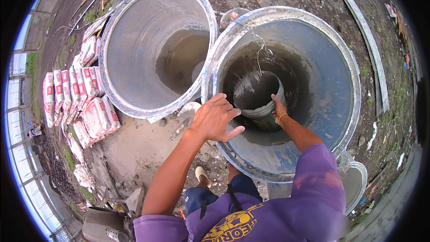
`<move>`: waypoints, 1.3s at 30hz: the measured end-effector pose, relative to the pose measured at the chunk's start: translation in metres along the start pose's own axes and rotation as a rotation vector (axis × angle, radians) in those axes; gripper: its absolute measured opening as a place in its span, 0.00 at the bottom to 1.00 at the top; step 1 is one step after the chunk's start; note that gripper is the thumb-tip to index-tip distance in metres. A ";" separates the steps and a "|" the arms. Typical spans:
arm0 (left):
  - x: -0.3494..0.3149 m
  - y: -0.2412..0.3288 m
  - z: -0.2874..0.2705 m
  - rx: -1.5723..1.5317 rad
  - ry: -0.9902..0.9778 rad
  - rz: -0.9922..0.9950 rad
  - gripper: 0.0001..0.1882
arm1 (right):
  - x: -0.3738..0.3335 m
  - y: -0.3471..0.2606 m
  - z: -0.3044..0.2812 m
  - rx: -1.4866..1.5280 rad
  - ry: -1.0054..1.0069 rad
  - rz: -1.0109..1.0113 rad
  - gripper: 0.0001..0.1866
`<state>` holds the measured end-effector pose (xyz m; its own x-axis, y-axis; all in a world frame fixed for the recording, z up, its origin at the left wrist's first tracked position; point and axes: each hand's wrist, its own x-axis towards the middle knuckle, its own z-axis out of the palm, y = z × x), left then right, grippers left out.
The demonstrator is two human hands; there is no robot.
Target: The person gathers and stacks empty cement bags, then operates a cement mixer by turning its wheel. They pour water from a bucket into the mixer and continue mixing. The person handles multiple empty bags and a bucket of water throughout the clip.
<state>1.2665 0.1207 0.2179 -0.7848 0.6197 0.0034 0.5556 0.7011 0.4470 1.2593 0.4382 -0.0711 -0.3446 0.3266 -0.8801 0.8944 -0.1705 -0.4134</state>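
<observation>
A round bucket (256, 111), dark inside and smeared with grey, is tilted in the murky liquid (296, 74) of a large blue-grey tub (331, 94). Its thin wire handle (259, 56) stands up on the far side. My right hand (278, 109) has its fingers closed on the near right part of the bucket's rim, and a yellow band circles that wrist. My left hand (214, 117) hovers at the tub's near left rim with fingers spread and nothing in them. Whether it touches the rim I cannot tell.
A second large tub (134, 40) with brownish water stands to the left. Several red-and-white sacks (96, 118) are piled beyond it. A smaller container (355, 183) sits at lower right, a long board (365, 36) lies at right, and a grey-crusted trowel (179, 127) lies between the tubs.
</observation>
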 end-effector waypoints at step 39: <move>-0.350 0.214 -0.052 0.060 1.618 0.027 0.35 | -0.686 -0.027 -0.057 -0.790 -0.014 -1.417 0.29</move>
<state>1.6456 0.0349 0.3591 -0.2060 -0.3421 0.9168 0.5525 0.7326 0.3976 1.4874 0.2719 0.5569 -0.9742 -0.2114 0.0786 -0.2120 0.7395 -0.6390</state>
